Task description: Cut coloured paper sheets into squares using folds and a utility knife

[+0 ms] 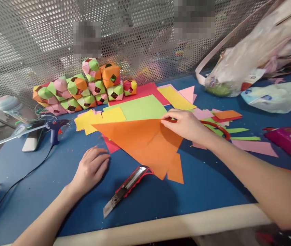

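The work surface (199, 191) is a blue mat with a pale front edge, backed by a perforated metal panel (32, 34).

1. Near the front edge, about midway along it, lies a utility knife (126, 189). Its blade end points toward the front-left corner and its red end sits just beside the lowest tip of the orange sheet (140, 140).
2. The left hand (90, 169) rests palm down on the bare mat, left of the knife. Its fingers are relaxed and hold nothing, and it lies near the sheet's left point without touching it.
3. The orange sheet lies at the centre of the surface, partly folded, with loose flaps toward the front edge.
4. The right hand (183, 124) reaches in from the right edge, thumb and fingers pinched on the sheet's upper right edge.

In our judgement, a clean fold calls for the free hand to pin the sheet flat and for the edges to be matched before any crease is pressed. The knife also sits too close to the paper.

Beyond the sheet lie yellow sheets (96, 119) and a green sheet (140, 107). A glue gun (55, 130) rests toward the left edge. Folded paper balls (84, 90) are stacked along the back edge, and a plastic bag (237, 68) occupies the back-right corner.
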The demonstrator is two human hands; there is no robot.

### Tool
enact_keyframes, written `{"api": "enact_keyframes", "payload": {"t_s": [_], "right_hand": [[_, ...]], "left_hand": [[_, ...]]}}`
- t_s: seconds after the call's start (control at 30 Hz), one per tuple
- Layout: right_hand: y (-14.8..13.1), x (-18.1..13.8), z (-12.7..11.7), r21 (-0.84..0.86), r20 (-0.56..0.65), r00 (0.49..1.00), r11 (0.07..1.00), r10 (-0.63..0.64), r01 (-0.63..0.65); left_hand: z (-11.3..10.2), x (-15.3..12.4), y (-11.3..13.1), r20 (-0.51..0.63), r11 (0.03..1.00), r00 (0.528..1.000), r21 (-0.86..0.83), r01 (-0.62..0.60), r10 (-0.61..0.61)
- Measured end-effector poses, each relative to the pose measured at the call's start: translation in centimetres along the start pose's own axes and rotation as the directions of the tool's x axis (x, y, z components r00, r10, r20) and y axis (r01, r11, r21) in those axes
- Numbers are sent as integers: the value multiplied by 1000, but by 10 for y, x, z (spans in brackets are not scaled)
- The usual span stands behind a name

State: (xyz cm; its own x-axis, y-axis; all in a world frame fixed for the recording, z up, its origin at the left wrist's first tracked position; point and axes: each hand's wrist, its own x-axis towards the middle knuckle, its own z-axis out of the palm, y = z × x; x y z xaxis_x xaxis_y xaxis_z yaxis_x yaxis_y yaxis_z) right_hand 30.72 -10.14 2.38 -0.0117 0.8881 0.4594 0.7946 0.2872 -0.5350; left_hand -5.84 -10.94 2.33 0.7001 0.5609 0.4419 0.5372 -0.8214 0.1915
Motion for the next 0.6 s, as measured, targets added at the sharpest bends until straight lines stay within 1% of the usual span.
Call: {"api": "enact_keyframes", "payload": {"t_s": [0.1, 0.17, 0.23, 0.3, 0.37, 0.43, 0.47, 0.5, 0.53, 0.57, 0.6], "right_hand": [[-9, 1, -4, 49, -145, 989, 999, 19, -12], [-9, 3, -4, 136, -227, 971, 990, 73, -42], [-7, 6, -3, 238, -265, 956, 969, 128, -64], [-6, 8, 0, 287, -281, 948, 955, 152, -68], [-8, 8, 0, 285, -310, 937, 956, 161, -70], [-15, 6, -1, 261, -370, 916, 964, 154, -56], [-21, 3, -2, 227, -408, 905, 974, 118, -25], [-27, 0, -3, 172, -441, 896, 985, 49, 31], [-34, -5, -2, 88, -457, 887, 990, -61, 114], [-42, -10, -1, -10, -445, 873, 976, -200, 219], [-50, -15, 1, -110, -395, 848, 934, -354, 339]], "left_hand": [[4, 1, -3, -13, 999, 999, -13, 32, -32], [5, 3, -4, -26, 998, 998, -26, 57, -58], [3, 5, -5, -44, 995, 995, -45, 85, -87], [0, 7, -4, -62, 991, 991, -72, 114, -119], [-3, 10, -2, -68, 981, 984, -112, 157, -165], [-5, 14, 4, -55, 961, 974, -183, 206, -219], [-5, 17, 8, -31, 942, 968, -237, 237, -251], [-4, 20, 13, 10, 909, 958, -311, 276, -287], [-3, 24, 19, 66, 857, 945, -407, 317, -319], [-2, 28, 26, 154, 765, 921, -517, 384, -358], [1, 33, 33, 245, 625, 893, -644, 442, -379]]}}
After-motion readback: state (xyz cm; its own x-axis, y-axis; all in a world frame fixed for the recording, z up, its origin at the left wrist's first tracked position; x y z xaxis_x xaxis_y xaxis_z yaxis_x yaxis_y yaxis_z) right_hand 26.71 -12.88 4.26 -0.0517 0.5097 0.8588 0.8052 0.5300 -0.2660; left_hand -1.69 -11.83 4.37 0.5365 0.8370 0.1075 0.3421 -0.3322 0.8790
